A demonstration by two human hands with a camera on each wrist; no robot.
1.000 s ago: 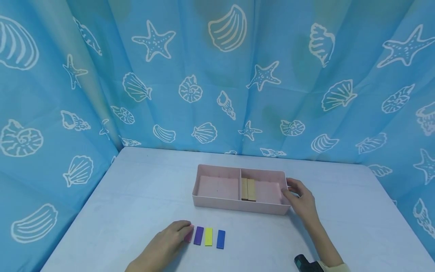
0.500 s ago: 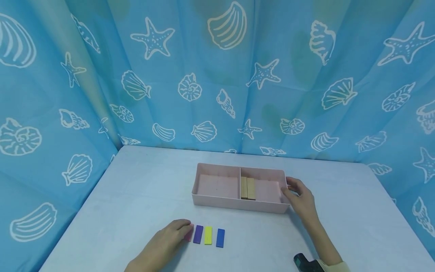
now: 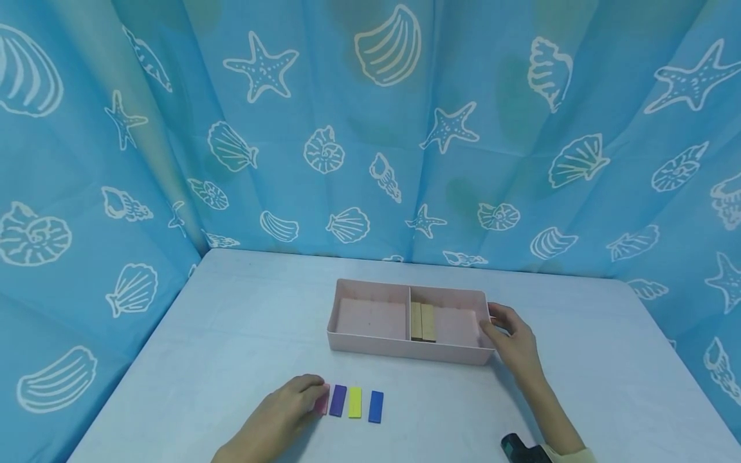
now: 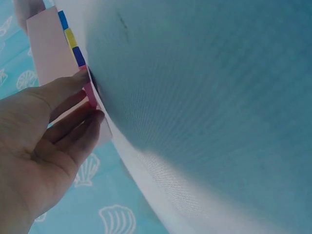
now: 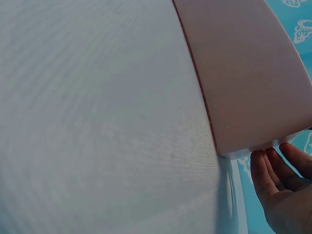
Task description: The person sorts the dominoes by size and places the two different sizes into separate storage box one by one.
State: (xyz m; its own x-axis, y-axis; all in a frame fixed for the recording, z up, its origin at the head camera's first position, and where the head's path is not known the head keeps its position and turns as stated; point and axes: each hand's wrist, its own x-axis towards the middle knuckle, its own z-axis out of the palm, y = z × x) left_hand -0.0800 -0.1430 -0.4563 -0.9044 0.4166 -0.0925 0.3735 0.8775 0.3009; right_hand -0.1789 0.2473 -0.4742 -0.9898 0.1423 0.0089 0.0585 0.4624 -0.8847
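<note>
Right now your left hand (image 3: 282,411) pinches the pinkish-red block (image 3: 323,401) between thumb and fingertips, outside the pink box (image 3: 399,347) and in front of its left end; whether the block touches the white table (image 3: 243,308) you cannot tell. Your right hand (image 3: 512,337) has its bent fingers against the box's right end wall, though you cannot tell if the thumb hooks inside the rim. One divider (image 3: 408,314) splits the box into two compartments: the left one shows its bare pink floor, while the right one holds two tan blocks (image 3: 428,322), side by side and just beside the divider. On the table before the box, running rightward from your held block, lie the purple block (image 3: 338,400), yellow block (image 3: 355,402) and blue block (image 3: 375,407), the last spaced a little wider.
</note>
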